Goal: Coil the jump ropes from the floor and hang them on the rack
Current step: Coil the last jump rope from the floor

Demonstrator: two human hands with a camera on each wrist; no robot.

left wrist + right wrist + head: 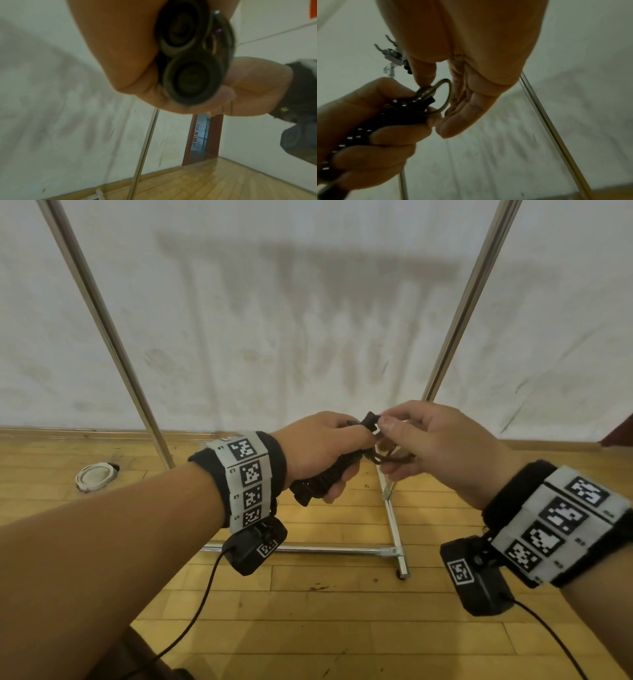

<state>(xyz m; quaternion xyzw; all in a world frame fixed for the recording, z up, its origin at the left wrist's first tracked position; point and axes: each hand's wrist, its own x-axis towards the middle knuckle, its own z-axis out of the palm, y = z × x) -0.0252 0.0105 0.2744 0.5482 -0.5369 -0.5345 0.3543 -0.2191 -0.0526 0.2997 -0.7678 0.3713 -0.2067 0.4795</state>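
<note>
My left hand (325, 446) grips the two black ribbed handles (325, 477) of a jump rope, held side by side; their round butt ends (192, 79) fill the left wrist view. My right hand (404, 436) pinches the thin brown rope (387, 457) just at the handle tops. In the right wrist view a small loop of rope (445, 94) curves from the handles (399, 115) past the thumb and fingers. Both hands hover between the chrome rack's uprights (459, 302). The rest of the rope is hidden behind the hands.
The rack's left upright (102, 320) and low base bars (308, 550) stand on the wooden floor before a stained white wall. Hooks at the rack top (392, 52) show in the right wrist view. A white round floor cap (96, 475) lies at left. A doorway (202, 135) opens at right.
</note>
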